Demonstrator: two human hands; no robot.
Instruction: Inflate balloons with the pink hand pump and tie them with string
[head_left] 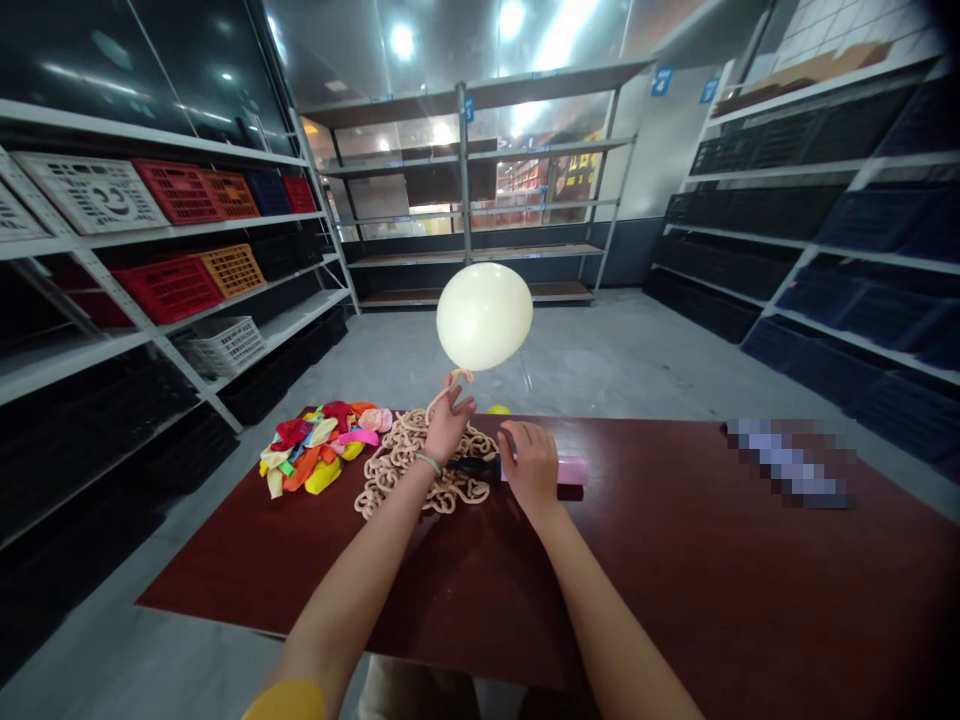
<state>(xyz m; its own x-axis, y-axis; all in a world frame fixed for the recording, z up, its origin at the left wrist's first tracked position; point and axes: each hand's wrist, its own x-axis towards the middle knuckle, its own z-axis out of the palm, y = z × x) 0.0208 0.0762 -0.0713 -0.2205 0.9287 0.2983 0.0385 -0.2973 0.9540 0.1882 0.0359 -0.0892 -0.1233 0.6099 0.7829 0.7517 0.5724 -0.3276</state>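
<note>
My left hand [448, 422] is closed in a pinch on the neck of an inflated pale yellow balloon [484, 316], which floats just above it. My right hand [530, 462] lies closed over a pink hand pump [571, 470] with a black end, resting on the dark red table [675, 560]. Under and beside my left hand lies a heap of tan balloon strip [390, 468]. A pile of flat balloons in many colours [319, 455] sits to the left of it.
A small yellow object [499, 409] lies at the table's far edge. A blurred-out item [791, 462] rests on the table at the right. Metal shelves with red, orange and white crates [169, 285] line the left wall; dark crates fill the right shelves.
</note>
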